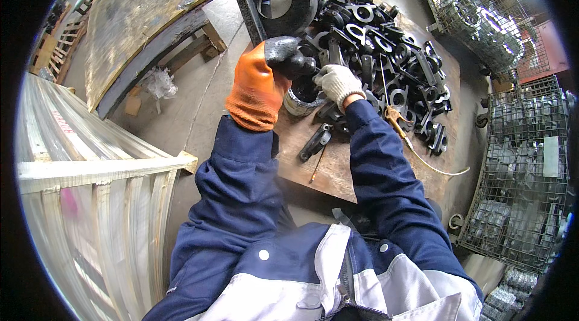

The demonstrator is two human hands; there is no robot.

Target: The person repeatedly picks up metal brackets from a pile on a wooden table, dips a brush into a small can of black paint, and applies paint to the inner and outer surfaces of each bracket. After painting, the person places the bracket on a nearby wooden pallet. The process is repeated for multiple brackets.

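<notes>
My left hand (260, 88) wears an orange glove with a black-coated, stained palm. Its closed fingers grip the lower end of a black metal bracket (243, 10), which has a flat bar and a large ring. Just right of it, my right hand (339, 84), in a white knitted glove, is closed over the rim of a tin can (300, 104). The can looks dark inside and is streaked on its outer wall. What the right fingers hold is hidden.
Many black brackets (386, 49) are heaped on the wooden table (344, 170). An air gun (395, 119) with a pale hose lies at the heap's near side. Wire cages (518, 164) of metal parts line the right; a wooden crate (108, 170) and another table (120, 25) stand left.
</notes>
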